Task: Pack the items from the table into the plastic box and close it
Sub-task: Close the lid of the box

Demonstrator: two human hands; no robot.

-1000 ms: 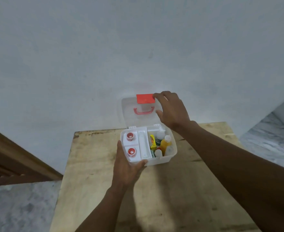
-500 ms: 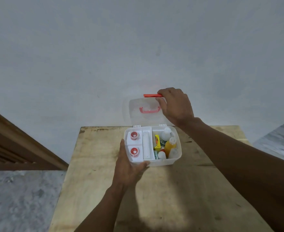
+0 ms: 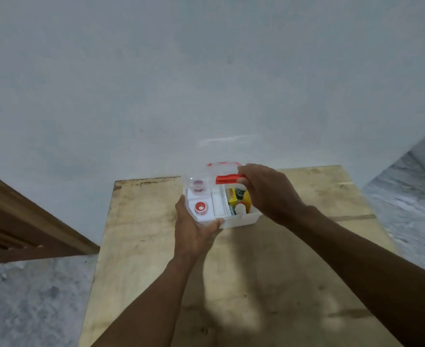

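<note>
Wood table (image 3: pixel 294 259) w/ plastic box (image 3: pixel 241 219) on far edge.

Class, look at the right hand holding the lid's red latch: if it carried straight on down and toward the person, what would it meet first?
Probably the bottles standing in the plastic box, or its front rim; the right hand with the lid hovers just above them, though depth is unclear.

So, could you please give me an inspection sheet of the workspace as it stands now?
Surface: wooden table, bare apart from the box.
Job's things: plastic box packed with bottles; clear lid partly lowered, not shut.
Clutter: nothing seen.
Grips: left hand steadies the box's near left corner; right hand holds the lid by its red latch.
Cables: nothing seen.
Surroundings: pale wall, wooden frame at left, stone floor.
</note>
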